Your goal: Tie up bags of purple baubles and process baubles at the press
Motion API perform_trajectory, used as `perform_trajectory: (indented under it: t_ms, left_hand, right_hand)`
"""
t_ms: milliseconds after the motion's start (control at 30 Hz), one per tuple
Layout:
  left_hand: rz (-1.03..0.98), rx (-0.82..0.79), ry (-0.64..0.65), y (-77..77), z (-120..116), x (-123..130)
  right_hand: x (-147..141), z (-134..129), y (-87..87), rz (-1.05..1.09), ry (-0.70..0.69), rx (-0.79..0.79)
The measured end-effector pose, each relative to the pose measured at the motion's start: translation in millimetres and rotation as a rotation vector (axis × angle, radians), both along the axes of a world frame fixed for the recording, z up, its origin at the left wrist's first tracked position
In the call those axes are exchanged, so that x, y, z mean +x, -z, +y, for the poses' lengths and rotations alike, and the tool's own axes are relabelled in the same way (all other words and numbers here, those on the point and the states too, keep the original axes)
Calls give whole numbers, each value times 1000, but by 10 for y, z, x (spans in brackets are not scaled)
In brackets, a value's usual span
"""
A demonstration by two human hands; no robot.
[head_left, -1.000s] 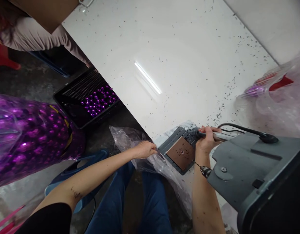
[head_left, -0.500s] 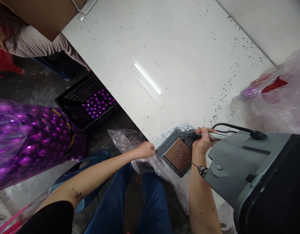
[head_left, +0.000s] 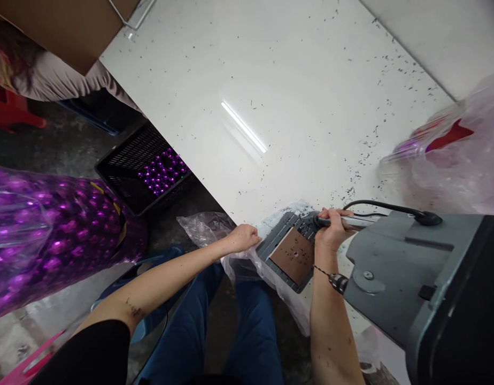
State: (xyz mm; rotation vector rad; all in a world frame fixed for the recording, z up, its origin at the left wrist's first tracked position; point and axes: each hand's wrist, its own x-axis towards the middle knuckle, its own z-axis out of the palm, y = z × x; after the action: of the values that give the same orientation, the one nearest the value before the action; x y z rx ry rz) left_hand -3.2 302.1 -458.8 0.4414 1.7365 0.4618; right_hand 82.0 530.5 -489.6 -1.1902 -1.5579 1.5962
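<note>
The bar (head_left: pixel 357 221) of the grey drill press (head_left: pixel 395 259) is gripped by the right hand (head_left: pixel 331 231), with the fingers wrapped around it near its dark end. The left hand (head_left: pixel 242 238) is held closed at the edge of the white counter (head_left: pixel 295 123), beside the clear plastic (head_left: pixel 247 263); whether a fold of it is pinched cannot be told.

Between the two hands, the brown board (head_left: pixel 293 256) is laid on the slotted grey base (head_left: pixel 283 229). The board is marked by a small round hole and is sprinkled with dark shavings. The drill bit (head_left: pixel 321 271) is held in the chuck (head_left: pixel 338 283) and is seen in front of the right forearm, below the right hand. The black cable (head_left: pixel 379 203) is looped above the press, just beyond the right hand.

More shavings are scattered over the counter ahead of both hands. Well to the left of the left hand, shiny purple balls (head_left: pixel 161 174) are held in the black crate (head_left: pixel 129 160), and the big bag (head_left: pixel 66 235) is filled with similar ones. To the right of the right hand, a red piece (head_left: pixel 449 137) is partly covered by the cloudy plastic bag (head_left: pixel 467 166).
</note>
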Motion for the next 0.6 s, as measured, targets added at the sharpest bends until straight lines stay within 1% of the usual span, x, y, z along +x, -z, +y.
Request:
perform_trajectory:
  t_ms: [133,367,500,600]
  left_hand:
    - [33,0,-28,16,178,-143]
    - [40,79,-118,67,546,-226]
    - [51,121,-149,135,703,-266]
    - [75,128,-160,181,754,-260]
  right_hand:
    - [6,43,-7,3,3,-35]
    - [-10,84,86,-5,108,-27]
    - [8,58,135,-37,92,10]
    - [27,1,94,-82,69,51]
